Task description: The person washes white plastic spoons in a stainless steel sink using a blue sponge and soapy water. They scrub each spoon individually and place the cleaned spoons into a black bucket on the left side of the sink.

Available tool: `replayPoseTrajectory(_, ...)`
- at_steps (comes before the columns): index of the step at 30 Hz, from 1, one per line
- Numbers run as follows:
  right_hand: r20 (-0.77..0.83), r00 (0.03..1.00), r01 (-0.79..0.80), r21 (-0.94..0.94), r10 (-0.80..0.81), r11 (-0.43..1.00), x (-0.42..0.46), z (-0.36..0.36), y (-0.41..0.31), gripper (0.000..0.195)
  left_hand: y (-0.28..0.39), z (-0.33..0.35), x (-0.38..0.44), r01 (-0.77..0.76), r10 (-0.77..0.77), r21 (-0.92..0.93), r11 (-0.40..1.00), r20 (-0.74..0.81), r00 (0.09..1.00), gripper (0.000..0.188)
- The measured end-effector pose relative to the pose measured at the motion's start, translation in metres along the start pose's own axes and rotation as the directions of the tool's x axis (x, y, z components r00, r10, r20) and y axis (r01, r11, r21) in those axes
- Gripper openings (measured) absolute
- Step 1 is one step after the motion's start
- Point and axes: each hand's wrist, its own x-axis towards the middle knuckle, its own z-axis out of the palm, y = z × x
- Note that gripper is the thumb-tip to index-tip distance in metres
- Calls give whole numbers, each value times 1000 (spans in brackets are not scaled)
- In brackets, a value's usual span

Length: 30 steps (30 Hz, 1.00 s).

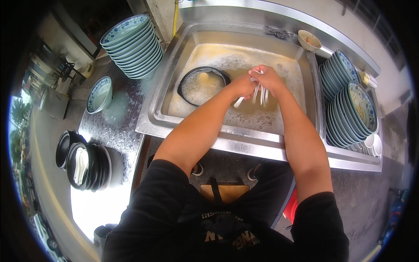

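My left hand (244, 87) and my right hand (266, 78) are close together over soapy, murky water in a steel sink (229, 131). Between them they hold several white spoons (261, 95), whose lower ends hang down at the water. One more white spoon (239, 102) sticks out below my left hand, towards the left. Left of my hands, a black oval dish (180, 85) sits in the suds with foamy water inside it. The fingers partly hide each other and the spoon handles, so which hand grips which spoon is hard to tell.
Blue-rimmed bowls are stacked at the left (132, 49) and right (350, 114). A single bowl (100, 95), black dishes (93, 167) and white spoons (81, 165) are on the left table. A scouring pad (278, 32) and small bowl (309, 40) lie on the back ledge.
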Motion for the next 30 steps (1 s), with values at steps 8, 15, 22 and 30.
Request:
replayPoseTrajectory(8,27,999,-38,-65,40,997,-1,-2,-2,27,-2,1,2,-9,9,49,999,11,1000,30)
replayPoseTrajectory(15,34,999,-25,-56,27,998,-2,3,-2,26,-11,-4,10,-45,33,216,975,59,998,27)
replayPoseTrajectory(22,-10,1000,-4,-82,4,997,-2,4,-5,24,-5,-4,3,-20,21,52,998,-12,1000,24)
replayPoseTrajectory(30,-147,986,23,-330,-75,944,8,-6,17,15,-7,2,7,32,-35,116,993,23,999,22)
